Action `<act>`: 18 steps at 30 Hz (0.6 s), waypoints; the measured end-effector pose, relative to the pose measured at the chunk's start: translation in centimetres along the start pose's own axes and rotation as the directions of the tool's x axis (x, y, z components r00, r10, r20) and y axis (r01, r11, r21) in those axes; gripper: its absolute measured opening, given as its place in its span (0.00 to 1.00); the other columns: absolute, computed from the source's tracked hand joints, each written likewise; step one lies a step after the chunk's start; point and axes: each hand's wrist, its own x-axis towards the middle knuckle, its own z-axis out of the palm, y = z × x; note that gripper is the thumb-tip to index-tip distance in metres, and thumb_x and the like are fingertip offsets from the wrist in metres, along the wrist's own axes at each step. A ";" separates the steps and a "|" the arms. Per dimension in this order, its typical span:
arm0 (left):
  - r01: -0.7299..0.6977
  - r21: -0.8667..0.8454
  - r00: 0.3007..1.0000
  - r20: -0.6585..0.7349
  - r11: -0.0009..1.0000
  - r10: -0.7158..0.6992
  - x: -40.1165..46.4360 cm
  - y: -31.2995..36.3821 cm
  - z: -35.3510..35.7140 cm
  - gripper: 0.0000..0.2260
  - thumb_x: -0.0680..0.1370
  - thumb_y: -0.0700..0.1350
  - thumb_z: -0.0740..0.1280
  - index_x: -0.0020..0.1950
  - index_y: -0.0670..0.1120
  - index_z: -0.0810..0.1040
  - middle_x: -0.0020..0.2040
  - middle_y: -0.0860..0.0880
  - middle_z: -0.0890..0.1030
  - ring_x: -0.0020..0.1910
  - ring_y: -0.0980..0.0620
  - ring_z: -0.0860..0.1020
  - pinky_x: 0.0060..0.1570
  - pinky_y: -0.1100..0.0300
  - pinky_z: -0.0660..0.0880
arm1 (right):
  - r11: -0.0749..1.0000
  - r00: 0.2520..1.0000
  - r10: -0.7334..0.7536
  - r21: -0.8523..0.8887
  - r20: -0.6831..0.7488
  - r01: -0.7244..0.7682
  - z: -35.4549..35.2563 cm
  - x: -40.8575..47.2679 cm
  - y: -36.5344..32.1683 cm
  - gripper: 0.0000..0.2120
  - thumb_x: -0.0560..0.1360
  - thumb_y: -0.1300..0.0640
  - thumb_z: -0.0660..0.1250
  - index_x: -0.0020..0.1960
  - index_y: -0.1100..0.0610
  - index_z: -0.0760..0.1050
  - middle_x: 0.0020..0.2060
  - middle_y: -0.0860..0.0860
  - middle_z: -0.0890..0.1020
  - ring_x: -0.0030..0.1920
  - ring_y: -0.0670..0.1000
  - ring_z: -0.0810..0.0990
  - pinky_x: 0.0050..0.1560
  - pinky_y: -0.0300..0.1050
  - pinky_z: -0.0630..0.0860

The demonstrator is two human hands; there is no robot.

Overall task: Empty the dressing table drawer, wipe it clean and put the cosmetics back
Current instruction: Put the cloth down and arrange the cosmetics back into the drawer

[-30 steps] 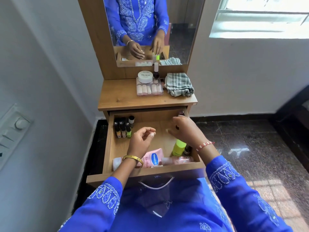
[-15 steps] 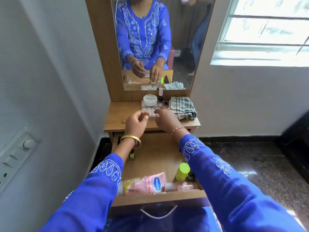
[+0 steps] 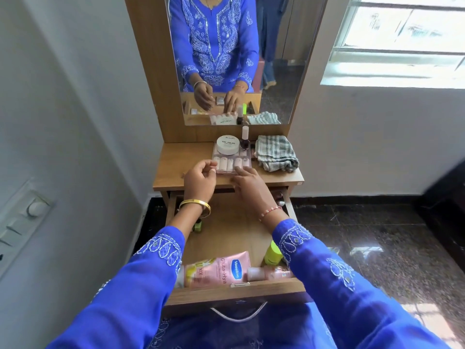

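The dressing table drawer is pulled out below me. On the table top lies a clear box of nail tips, carrying a white nail polish jar and a dark nail polish bottle. My left hand is curled at the box's near left corner; whether it grips the box is unclear. My right hand rests its spread fingertips on the box's near edge. A pink Vaseline tube, a pink bottle and a yellow-green capped bottle lie at the drawer's front.
A folded checked cloth lies on the table top right of the box. A small green bottle shows under my left wrist. The mirror stands behind, a wall with switches at left, dark stone floor at right.
Both hands have risen out of the drawer to the near edge of the nail tip box on the table top. My view has tilted up and moved closer.
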 end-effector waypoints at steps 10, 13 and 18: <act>-0.020 -0.010 1.000 -0.023 1.000 0.019 0.2 0.7 0.0 0.09 0.75 0.35 0.62 0.51 0.41 0.79 0.47 0.46 0.81 0.44 0.55 0.75 0.45 0.65 0.72 | 0.985 0.997 0.032 0.173 -0.072 -0.019 0.2 -0.9 0.6 0.14 0.76 0.63 0.59 0.59 0.59 0.78 0.64 0.55 0.77 0.67 0.56 0.69 0.68 0.44 0.63; -0.027 -0.015 1.000 -0.001 1.000 0.027 0.3 1.2 0.2 0.09 0.76 0.35 0.61 0.51 0.41 0.79 0.49 0.45 0.82 0.45 0.55 0.76 0.46 0.64 0.73 | 0.969 0.961 0.099 0.245 -0.256 -0.034 -1.2 0.5 0.7 0.13 0.75 0.64 0.61 0.58 0.61 0.77 0.55 0.57 0.81 0.58 0.57 0.75 0.62 0.48 0.71; -0.003 -0.039 0.999 0.032 0.999 0.005 0.6 1.9 0.2 0.08 0.76 0.36 0.62 0.52 0.42 0.79 0.51 0.46 0.82 0.50 0.53 0.77 0.50 0.64 0.72 | 0.952 0.902 0.209 0.288 -0.377 -0.100 -4.6 5.3 0.6 0.22 0.73 0.69 0.59 0.66 0.60 0.70 0.63 0.59 0.72 0.62 0.60 0.69 0.66 0.51 0.68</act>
